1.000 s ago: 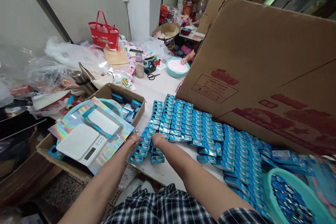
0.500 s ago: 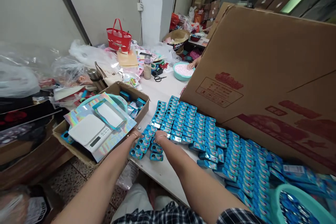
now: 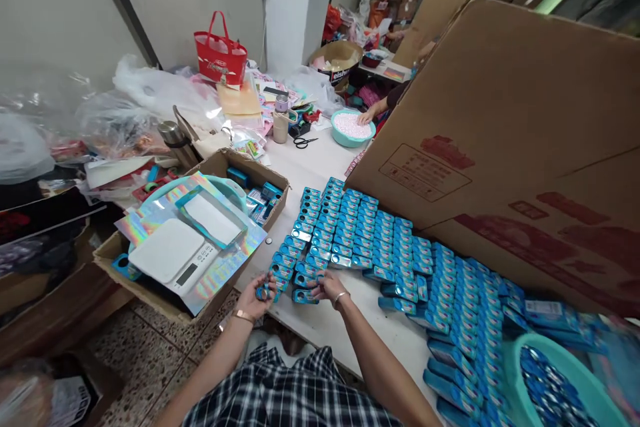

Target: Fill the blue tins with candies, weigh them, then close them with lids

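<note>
Rows of small blue boxes (image 3: 350, 230) with dark round holes in their faces stand on the white table (image 3: 320, 160). My left hand (image 3: 256, 295) is at the table's front edge, fingers curled round a small blue box at the left end of the rows. My right hand (image 3: 327, 287) is just right of the nearest short column, its fingertips at the end of the front blue box (image 3: 304, 296); the fingers are bent, and whether they grip it is unclear. A small round piece (image 3: 269, 241) lies on the table left of the rows.
A carton (image 3: 280, 210) at left holds blue boxes, a white scale (image 3: 167, 253) and a teal basin. A big carton (image 3: 500, 147) borders the rows. Another teal basin (image 3: 515, 373) is front right. A person's hand (image 3: 367, 117) touches a basin of pink-white bits.
Both my hands have drawn back toward the table's front edge, and the left now has a small blue box in its fingers. More of the other person's arm shows.
</note>
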A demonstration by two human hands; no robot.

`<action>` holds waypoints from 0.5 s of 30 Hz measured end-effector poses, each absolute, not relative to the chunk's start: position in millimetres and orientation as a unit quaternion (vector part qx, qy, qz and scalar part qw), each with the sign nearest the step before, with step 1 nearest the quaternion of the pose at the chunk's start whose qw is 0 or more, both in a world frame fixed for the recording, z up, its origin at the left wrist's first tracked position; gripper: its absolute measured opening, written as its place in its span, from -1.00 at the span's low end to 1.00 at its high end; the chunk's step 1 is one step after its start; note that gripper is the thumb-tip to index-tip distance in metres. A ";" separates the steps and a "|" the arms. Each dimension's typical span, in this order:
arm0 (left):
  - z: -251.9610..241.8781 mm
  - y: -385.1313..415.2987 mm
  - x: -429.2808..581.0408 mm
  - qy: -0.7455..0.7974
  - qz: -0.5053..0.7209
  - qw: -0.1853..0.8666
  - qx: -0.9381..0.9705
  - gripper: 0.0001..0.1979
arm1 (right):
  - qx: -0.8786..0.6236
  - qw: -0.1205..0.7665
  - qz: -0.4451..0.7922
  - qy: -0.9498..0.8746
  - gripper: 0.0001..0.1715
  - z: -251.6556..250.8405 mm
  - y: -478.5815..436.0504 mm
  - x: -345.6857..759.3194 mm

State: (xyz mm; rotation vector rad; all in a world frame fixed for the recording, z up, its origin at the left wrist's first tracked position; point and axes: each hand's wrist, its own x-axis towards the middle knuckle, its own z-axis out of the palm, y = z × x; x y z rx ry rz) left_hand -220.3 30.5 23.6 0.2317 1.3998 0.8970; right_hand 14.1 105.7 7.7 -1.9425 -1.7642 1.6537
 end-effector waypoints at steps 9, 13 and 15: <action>10.1 46.3 -243.8 0.555 0.433 0.710 0.019 -0.83 | -0.674 -0.101 0.372 -0.630 -0.49 1.6 121.9 -44.4; 12.4 48.2 -248.7 0.577 0.421 0.700 0.007 -0.79 | -0.666 -0.164 0.336 -0.646 -0.52 2.1 133.3 -43.6; 14.7 46.7 -250.6 0.601 0.404 0.689 0.007 -0.75 | -0.655 -0.183 0.324 -0.658 -0.60 2.2 135.0 -39.4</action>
